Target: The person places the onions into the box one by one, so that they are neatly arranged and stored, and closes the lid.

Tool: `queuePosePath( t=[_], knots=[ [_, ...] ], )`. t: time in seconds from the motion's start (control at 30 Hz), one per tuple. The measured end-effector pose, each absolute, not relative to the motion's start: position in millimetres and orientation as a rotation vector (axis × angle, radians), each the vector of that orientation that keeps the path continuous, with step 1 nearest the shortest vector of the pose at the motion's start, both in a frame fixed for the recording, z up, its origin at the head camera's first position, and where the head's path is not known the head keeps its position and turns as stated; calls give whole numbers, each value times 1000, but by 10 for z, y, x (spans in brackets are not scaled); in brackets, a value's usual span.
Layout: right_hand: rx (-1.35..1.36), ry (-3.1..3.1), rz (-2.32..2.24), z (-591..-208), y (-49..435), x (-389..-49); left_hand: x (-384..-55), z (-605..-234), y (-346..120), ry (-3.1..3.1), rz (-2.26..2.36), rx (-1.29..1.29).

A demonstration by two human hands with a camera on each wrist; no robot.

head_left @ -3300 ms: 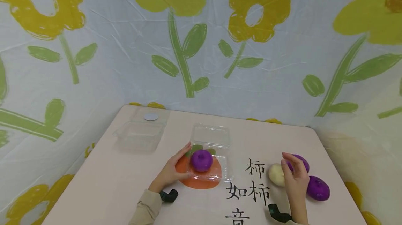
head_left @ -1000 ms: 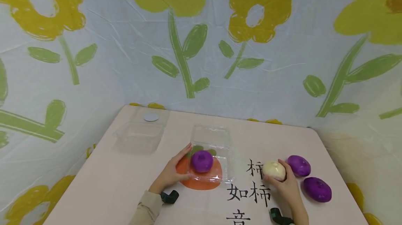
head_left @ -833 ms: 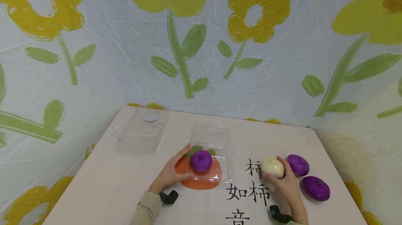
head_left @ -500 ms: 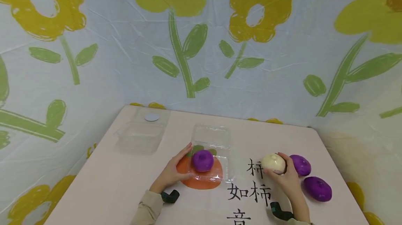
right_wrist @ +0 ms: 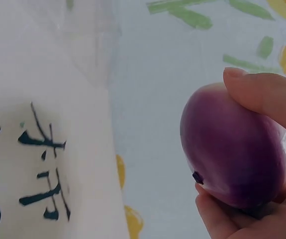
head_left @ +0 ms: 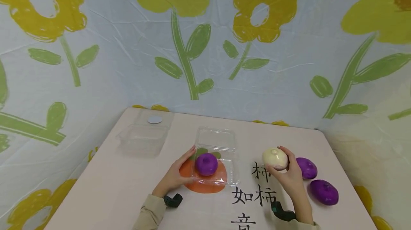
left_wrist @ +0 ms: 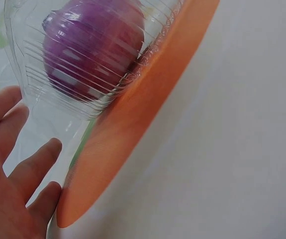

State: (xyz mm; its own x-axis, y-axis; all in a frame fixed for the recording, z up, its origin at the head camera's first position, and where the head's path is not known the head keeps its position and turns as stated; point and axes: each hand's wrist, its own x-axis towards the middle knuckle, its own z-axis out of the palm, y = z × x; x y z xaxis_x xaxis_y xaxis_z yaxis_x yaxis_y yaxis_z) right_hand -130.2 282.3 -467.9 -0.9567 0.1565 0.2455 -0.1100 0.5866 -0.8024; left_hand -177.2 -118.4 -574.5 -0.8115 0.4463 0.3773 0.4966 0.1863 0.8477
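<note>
In the head view, my right hand holds a turnip above the table, thumb on the near side and fingers behind. Its cream side faces up; the right wrist view shows the purple skin and dark stem stub of this turnip between thumb and fingers. An open clear plastic box stands mid-table with its lid laid back, and a purple turnip sits in its left part. Spread along the box's left side, my left hand rests with thumb and fingers extended; fingertips meet the plastic in the left wrist view.
Two more purple turnips lie at the right, beyond my right hand. Another open clear box with a white oval label stands at the back left. The table mat carries an orange persimmon print and black characters. Flowered cloth encloses the table.
My right hand came down over the cream-sided turnip, took hold of it, and has lifted it slightly up and to the left. The left hand and the box have stayed in place.
</note>
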Motion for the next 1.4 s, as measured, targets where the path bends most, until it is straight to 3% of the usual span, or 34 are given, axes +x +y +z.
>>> queuePosePath(
  t=[0.47, 1.4],
  knots=[
    [226, -2351, 1433, -4531, 2407, -1302, -1763, -5726, -1176, -2377, -1742, -940],
    [405, -2607, 1432, -5104, 1724, -1301, -1765, -5726, -1182, -2371, -1747, -931]
  ],
)
